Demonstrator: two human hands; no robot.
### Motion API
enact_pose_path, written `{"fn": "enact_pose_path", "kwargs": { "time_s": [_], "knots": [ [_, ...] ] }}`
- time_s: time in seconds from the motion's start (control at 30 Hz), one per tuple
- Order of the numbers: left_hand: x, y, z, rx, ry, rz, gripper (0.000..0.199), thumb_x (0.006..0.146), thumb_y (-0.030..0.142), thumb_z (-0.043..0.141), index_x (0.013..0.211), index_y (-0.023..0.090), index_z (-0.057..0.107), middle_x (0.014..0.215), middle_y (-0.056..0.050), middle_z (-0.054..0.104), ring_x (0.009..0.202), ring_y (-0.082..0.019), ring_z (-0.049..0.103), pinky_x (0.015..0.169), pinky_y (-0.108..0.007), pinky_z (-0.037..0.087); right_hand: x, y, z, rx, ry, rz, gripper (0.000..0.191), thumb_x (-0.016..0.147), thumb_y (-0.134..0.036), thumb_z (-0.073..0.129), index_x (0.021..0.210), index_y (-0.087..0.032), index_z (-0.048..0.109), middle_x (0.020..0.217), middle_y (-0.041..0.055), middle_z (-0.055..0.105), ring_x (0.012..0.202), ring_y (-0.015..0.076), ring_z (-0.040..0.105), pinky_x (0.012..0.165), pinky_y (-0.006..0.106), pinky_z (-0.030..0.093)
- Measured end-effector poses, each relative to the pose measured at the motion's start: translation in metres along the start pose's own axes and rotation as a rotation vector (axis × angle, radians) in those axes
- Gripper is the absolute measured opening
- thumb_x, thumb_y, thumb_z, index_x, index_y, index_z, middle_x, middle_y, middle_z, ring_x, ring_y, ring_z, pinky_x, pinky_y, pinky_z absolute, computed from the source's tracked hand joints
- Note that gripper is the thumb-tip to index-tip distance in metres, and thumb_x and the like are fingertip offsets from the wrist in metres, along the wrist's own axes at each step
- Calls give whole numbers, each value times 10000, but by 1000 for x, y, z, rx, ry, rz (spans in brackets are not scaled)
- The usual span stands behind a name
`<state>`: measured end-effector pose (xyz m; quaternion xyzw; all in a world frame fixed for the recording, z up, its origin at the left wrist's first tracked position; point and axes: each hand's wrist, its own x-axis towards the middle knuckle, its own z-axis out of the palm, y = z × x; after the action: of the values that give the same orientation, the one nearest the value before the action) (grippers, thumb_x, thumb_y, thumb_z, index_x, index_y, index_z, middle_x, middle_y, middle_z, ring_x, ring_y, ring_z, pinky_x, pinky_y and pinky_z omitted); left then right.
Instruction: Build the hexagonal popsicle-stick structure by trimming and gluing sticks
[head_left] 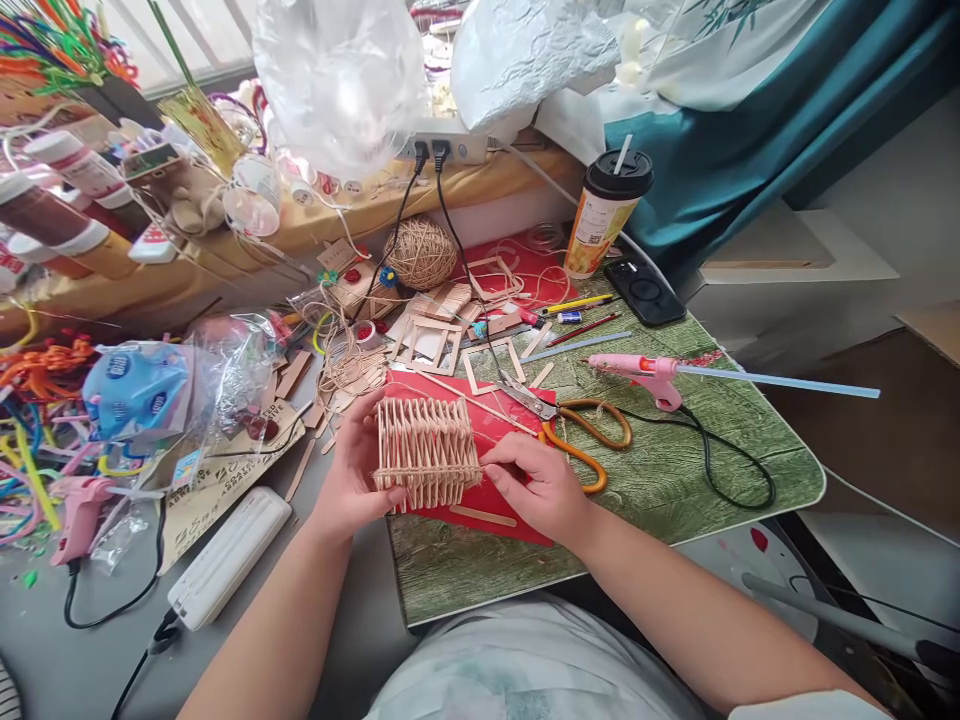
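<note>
Stick bundle: here it is, the bundle of slim wooden sticks (427, 450), up in both hands over the near part of the red sheet (525, 528), with a twine band (431, 476) running across its lower part.
Left hand: the left hand (356, 485) has the bundle's left end, thumb over the near lower edge, fingers round the far side.
Right hand: narrow, this one; the right hand (544, 485) brings thumb and fingertips together at the right end of the band, though what sits between them is too small to tell.
Scissors: open-bladed scissors (550, 410), orange-handled, between two and three o'clock from the bundle, partly on the red sheet.
One o'clock: flat stick frames (491, 368) close in, and a lidded cup (600, 215) with a straw farther out.
Two o'clock: a pink glue gun (645, 368) with a long clear glue stick, and beyond it a black phone (645, 292).
Twelve o'clock: a ball of twine (420, 252), loose wood pieces (442, 300) just nearer.
Eight o'clock: a white power box (229, 558) on the grey bench (337, 620).
Near nine o'clock: a second pink glue gun (79, 515), at the far left.
Underneath: a green wood-patterned board (720, 450) carries the red sheet.
</note>
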<state>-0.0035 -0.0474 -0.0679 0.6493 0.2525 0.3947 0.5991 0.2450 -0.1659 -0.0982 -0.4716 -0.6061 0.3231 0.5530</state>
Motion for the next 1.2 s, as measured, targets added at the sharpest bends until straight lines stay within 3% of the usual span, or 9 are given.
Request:
{"fn": "enact_pose_path", "kwargs": {
  "time_s": [0.3,0.77,0.97,1.2],
  "knots": [
    [-4,-4,1,66,30,-34,1037,710,549,941,1601,334,455,1403,-125,573,1283,-326,576,1099,-462,505,-5,1,7,33,27,140,65,976,-237,686,1019,-221,733,834,19,714,625,123,564,580,261,469],
    [-4,-6,4,34,-43,-14,1012,735,480,933,1609,341,442,1405,-125,558,1266,-306,574,1064,-434,521,-6,1,10,69,10,126,80,949,-166,608,901,-229,608,732,-42,521,598,102,450,562,245,384],
    [-5,-5,4,49,-2,-50,1049,713,537,938,1615,337,442,1352,-120,582,1245,-323,591,1093,-471,511,-5,-1,9,39,19,56,79,957,-163,603,924,-233,619,768,-28,566,608,105,474,578,254,405],
    [-5,-6,3,34,13,-56,1038,714,553,934,1607,338,451,1358,-116,585,1243,-325,600,1098,-473,502,-8,1,9,49,19,113,36,973,-202,638,970,-233,656,769,-23,601,600,109,494,566,258,415]
  ]
}}
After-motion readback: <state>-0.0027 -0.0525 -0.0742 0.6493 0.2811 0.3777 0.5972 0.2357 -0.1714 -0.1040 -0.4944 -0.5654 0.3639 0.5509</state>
